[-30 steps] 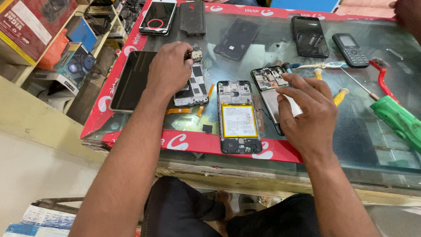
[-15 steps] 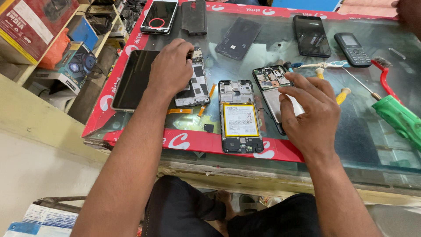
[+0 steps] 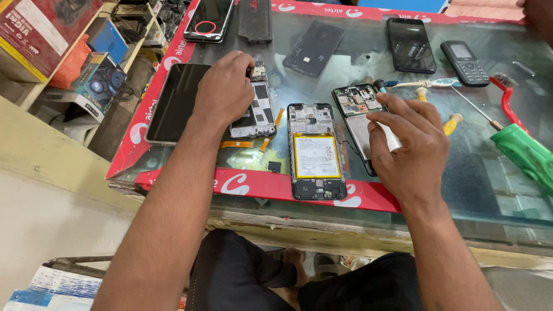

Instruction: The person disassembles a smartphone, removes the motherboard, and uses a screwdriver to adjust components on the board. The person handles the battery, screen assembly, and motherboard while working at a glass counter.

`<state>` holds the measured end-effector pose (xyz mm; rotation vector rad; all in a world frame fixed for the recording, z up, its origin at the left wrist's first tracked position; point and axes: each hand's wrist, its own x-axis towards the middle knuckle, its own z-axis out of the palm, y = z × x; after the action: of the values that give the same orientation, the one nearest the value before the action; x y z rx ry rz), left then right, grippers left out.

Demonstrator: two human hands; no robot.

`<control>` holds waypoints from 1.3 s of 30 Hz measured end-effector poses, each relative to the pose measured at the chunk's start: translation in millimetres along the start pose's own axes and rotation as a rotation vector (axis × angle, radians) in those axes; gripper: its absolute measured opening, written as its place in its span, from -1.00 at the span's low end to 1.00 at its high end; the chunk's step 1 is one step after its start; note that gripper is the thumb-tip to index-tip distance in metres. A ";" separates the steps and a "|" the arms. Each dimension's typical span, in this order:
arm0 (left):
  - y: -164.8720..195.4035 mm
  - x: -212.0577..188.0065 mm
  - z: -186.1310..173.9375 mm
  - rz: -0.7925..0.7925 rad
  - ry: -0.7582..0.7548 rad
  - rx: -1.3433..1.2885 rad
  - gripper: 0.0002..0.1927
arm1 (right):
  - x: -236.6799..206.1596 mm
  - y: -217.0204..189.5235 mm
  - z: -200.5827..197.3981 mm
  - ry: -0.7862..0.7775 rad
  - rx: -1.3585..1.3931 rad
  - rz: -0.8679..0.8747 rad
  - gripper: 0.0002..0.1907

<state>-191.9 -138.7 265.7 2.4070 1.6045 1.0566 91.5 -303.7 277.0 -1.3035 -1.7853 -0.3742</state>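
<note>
The left hand (image 3: pixel 223 92) curls its grip around an opened phone (image 3: pixel 256 109) on the glass worktop (image 3: pixel 484 184). The right hand (image 3: pixel 412 147) lies half-open over another opened phone (image 3: pixel 360 112), gripping nothing clearly. A battery phone (image 3: pixel 314 152) lies between them; a green tool (image 3: pixel 527 154) lies at the right.

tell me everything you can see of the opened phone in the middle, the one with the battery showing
The opened phone lies flat, back up and cover off, on the glass counter, its bottom end over the red edge strip. A dark frame holds a pale yellow battery in the middle, with bare metal and circuitry above and a small board below. Neither hand touches it: the left hand rests on another opened phone beside it, the right hand on a third.
</note>
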 end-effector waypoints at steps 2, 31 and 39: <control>0.3 0.6 0.5 -0.019 0.004 -0.003 -0.75 | 0.1 0.1 0.2 0.003 0.001 -0.004 -0.85; -17.1 6.9 20.2 0.134 0.098 0.015 -0.82 | -0.3 -0.3 -0.4 -0.002 -0.005 -0.004 -0.83; -14.6 3.5 18.9 0.189 0.120 0.003 -0.66 | -0.8 0.7 0.6 0.000 0.004 -0.008 -0.83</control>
<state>-191.9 -123.3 247.2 2.5847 1.4331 1.2512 91.9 -303.4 275.8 -1.2944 -1.7907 -0.3746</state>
